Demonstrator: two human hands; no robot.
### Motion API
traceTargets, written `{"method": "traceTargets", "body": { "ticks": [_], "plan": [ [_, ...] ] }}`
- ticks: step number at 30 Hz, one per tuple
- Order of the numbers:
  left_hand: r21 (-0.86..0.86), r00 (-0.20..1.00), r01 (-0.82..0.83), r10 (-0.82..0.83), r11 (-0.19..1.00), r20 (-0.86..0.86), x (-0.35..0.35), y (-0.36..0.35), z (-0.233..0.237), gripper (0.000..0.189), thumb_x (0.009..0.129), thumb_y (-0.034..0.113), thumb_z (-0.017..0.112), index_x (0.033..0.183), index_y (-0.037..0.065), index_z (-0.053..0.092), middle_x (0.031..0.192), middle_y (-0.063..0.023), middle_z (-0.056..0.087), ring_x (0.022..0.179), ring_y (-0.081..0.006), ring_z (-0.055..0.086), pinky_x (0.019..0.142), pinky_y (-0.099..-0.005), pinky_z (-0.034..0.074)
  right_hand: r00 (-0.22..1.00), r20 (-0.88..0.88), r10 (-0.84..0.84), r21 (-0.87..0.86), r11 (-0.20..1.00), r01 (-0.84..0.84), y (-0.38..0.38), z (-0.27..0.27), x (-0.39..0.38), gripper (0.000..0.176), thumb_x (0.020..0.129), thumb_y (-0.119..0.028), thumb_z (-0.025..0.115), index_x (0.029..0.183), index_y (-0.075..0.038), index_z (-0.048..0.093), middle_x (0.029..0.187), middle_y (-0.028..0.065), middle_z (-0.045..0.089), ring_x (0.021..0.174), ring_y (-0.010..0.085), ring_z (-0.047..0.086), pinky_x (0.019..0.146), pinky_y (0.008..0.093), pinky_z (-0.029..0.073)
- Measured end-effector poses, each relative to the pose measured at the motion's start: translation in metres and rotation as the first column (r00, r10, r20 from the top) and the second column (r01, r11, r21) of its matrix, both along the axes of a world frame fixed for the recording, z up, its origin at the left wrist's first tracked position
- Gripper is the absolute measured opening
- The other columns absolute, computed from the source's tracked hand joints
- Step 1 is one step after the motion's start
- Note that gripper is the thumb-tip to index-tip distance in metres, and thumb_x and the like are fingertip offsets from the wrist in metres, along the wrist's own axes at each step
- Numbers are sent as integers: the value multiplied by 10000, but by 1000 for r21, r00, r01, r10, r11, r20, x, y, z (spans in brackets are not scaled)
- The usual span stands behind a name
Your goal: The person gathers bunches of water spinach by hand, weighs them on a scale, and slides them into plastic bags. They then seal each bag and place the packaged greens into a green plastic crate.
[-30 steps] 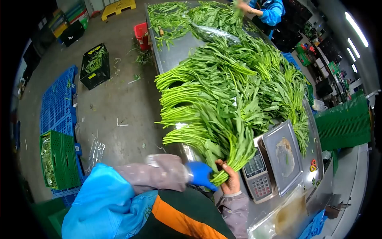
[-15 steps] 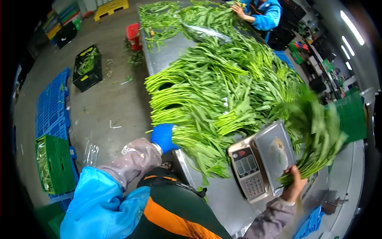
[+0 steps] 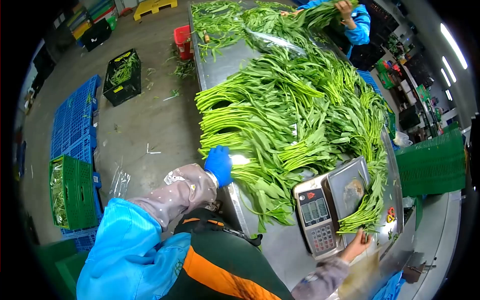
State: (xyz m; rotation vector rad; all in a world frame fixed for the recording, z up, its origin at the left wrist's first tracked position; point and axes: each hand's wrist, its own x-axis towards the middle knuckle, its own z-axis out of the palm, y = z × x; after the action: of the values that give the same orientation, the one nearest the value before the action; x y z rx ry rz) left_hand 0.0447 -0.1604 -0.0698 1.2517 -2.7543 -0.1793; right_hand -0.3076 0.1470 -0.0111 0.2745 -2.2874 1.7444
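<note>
My left hand (image 3: 218, 166), in a blue glove, is closed at the stem ends of a bunch of water spinach (image 3: 262, 187) by the table's near edge. A bright white patch shows on the stems beside it. On the right, a smaller water spinach bunch (image 3: 367, 207) lies across the steel pan of a digital scale (image 3: 320, 220), stems towards me. My bare right hand (image 3: 359, 244) is just below those stem ends, fingers apart and not wrapped round them. More water spinach (image 3: 295, 105) is heaped over the metal table.
Across the table a co-worker's hand (image 3: 345, 10) lifts greens. Orange-handled scissors (image 3: 390, 215) lie right of the scale. Stacked green crates (image 3: 431, 162) stand beyond the table's right side. On the floor at left are a black crate (image 3: 122, 77), blue pallets (image 3: 75, 120) and a green crate (image 3: 74, 192).
My right hand has lowered the raised bunch onto the scale pan and released it. My left hand remains at the stems. The co-worker's hand has raised some greens.
</note>
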Motion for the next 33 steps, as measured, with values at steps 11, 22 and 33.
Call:
{"method": "traceTargets", "body": {
  "ticks": [11, 22, 33],
  "plan": [
    [499, 948, -34, 186, 866, -258, -8, 84, 25, 483, 648, 327, 690, 994, 46, 506, 821, -232, 603, 737, -385, 603, 634, -458, 476, -304, 636, 709, -764, 526, -374, -132, -39, 236, 444, 869, -232, 591, 1209, 13, 445, 1165, 77, 524, 1016, 168, 524, 903, 302, 410],
    [944, 822, 327, 477, 49, -310, 31, 80, 41, 548, 866, 357, 585, 1280, 39, 416, 1151, -48, 526, 1023, -96, 493, 863, -248, 418, -129, 576, 807, -813, 550, -189, -108, -7, 233, 222, 795, -56, 576, 973, 71, 538, 877, 167, 589, 868, 272, 591, 837, 415, 491],
    [722, 896, 330, 40, 608, -443, 31, 138, 49, 258, 898, 273, 513, 966, 68, 653, 775, -122, 652, 672, -194, 641, 619, -288, 490, 128, 651, 748, -630, 627, -459, -71, 23, 235, 259, 786, -33, 572, 1019, 53, 499, 890, 143, 594, 785, 230, 603, 713, 357, 527]
  ]
}}
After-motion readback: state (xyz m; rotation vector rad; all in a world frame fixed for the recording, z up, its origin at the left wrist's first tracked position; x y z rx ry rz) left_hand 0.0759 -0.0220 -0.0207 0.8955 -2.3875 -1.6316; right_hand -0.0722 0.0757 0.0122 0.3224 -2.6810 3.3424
